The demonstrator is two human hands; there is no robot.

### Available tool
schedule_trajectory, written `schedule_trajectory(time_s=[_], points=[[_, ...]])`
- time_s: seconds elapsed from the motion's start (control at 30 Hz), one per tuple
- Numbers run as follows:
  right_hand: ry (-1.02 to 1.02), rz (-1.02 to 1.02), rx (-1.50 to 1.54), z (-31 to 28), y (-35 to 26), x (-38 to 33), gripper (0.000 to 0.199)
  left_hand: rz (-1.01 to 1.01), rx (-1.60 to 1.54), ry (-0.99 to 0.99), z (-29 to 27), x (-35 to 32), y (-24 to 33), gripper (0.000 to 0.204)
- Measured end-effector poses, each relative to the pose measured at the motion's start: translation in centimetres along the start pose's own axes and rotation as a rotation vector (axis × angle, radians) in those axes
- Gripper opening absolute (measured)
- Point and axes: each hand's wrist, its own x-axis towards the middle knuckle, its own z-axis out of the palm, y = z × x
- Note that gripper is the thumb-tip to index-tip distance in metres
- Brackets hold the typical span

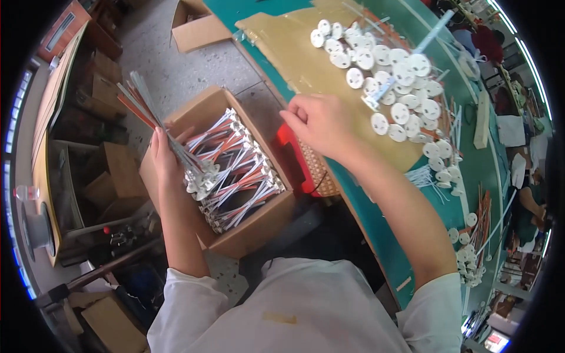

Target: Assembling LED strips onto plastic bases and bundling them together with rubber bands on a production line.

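My left hand (163, 154) is closed around a bundle of grey-white and orange wires (143, 103). The wires' loose ends point up and away. At the bundle's lower end hangs a cluster of white, socket-like pieces (202, 179), above the near left part of an open cardboard box (272, 207). Inside the box lie several rows of similar wire bundles (238, 170) with white ends. My right hand (318, 125) is over the near edge of the green table, its fingers curled in and nothing visible in them.
White round discs with holes (400, 112) are heaped on brown paper (282, 44) on the green table (368, 220). More wired pieces (471, 259) lie farther right. A red stool with a woven seat (315, 170) stands between box and table. Another carton (200, 29) sits on the floor; shelving (70, 176) is at left.
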Motion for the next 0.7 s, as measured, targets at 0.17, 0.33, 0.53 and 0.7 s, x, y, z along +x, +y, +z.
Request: schedule_trajectory(time_s=[0.17,0.33,0.53,0.7], points=[[0.042,-0.140,-0.167,0.9,0.7,-0.2,0.014,-0.005,0.339,0.102,-8.6,1.8,-8.4,0.033],[-0.031,-0.099,-0.185,0.7,0.4,0.5,0.015,-0.181,0.842,-0.084,-12.3,-1.3,-16.7,0.035],[-0.081,-0.049,-0.188,0.9,0.4,0.4,0.016,-0.065,1.179,-0.314,-14.4,-4.3,-21.1,0.028],[-0.072,-0.053,-0.216,0.8,0.2,0.4,0.015,-0.080,1.308,-0.367,-14.8,-5.5,-21.8,0.027]])
